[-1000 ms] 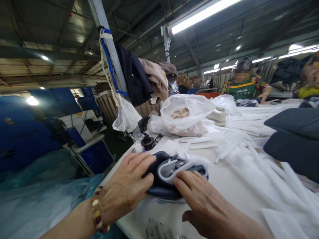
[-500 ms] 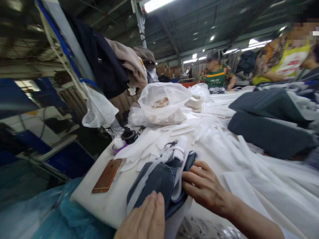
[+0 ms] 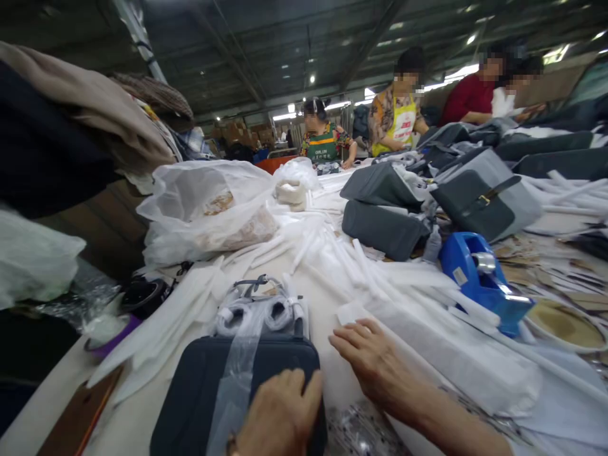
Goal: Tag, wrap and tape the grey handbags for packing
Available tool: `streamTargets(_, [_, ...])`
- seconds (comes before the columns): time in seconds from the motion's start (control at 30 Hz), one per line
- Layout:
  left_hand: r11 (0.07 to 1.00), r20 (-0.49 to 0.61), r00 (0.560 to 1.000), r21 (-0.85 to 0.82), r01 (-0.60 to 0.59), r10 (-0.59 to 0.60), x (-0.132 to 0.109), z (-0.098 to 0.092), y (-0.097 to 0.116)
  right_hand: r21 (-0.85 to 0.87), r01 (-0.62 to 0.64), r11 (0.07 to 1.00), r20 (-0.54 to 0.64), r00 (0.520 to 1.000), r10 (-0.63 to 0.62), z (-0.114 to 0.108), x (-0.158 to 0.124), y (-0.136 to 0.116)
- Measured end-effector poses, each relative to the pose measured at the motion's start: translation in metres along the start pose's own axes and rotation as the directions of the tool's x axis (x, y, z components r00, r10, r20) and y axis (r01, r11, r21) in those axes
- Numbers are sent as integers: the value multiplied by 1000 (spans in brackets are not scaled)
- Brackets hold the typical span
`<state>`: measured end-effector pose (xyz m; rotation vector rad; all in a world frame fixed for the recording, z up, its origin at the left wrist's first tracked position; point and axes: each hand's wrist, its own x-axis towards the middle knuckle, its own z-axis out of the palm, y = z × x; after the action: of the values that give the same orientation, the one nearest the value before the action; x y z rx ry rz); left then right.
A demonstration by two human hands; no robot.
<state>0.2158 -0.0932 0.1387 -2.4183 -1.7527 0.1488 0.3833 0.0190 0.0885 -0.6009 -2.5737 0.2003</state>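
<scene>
A dark blue-grey handbag lies flat on the table before me, a clear plastic strip running down its front. At its top end, wrapped strap rolls and a thin dark handle show. My left hand rests on the bag's right half, fingers together and slightly bent, gripping nothing I can see. My right hand is off the bag, to its right. Its fingers are extended over the edge of a white foam sheet, with nothing visibly held.
Right of my right hand are long white foam strips, a blue tape dispenser and a tape roll. Dark bags are stacked beyond. A phone lies at left; a plastic sack stands behind. Several people work at the far side.
My view has swung right. The bag now lies straighter, its front facing up. My right hand has left the bag's side and moved over the white foam; my left hand still rests on the bag.
</scene>
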Motion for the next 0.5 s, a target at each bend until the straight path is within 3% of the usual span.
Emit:
streamTargets(0.07, [994, 168, 983, -92, -56, 71, 19, -24, -29, -19, -147, 989, -105, 984, 144, -6, -27, 4])
streamTargets(0.13, [980, 296, 937, -134, -150, 184, 43, -33, -50, -97, -276, 956, -188, 949, 255, -2, -55, 9])
streamTargets(0.23, [940, 459, 820, -182, -289, 341, 78, -17, -60, -175, -428, 887, -234, 893, 385, 14, -81, 13])
streamTargets(0.37, [888, 616, 667, -126, -442, 419, 101, 19, -55, -96, -543, 834, -186, 833, 521, 29, -80, 12])
streamTargets(0.43, [865, 625, 651, -83, -494, 431, 103, 29, -56, -12, -602, 799, -128, 793, 596, 27, -73, 12])
streamTargets(0.5, [867, 535, 711, -86, -491, 456, 101, 33, -58, 89, -672, 735, -16, 737, 676, 21, -66, 13])
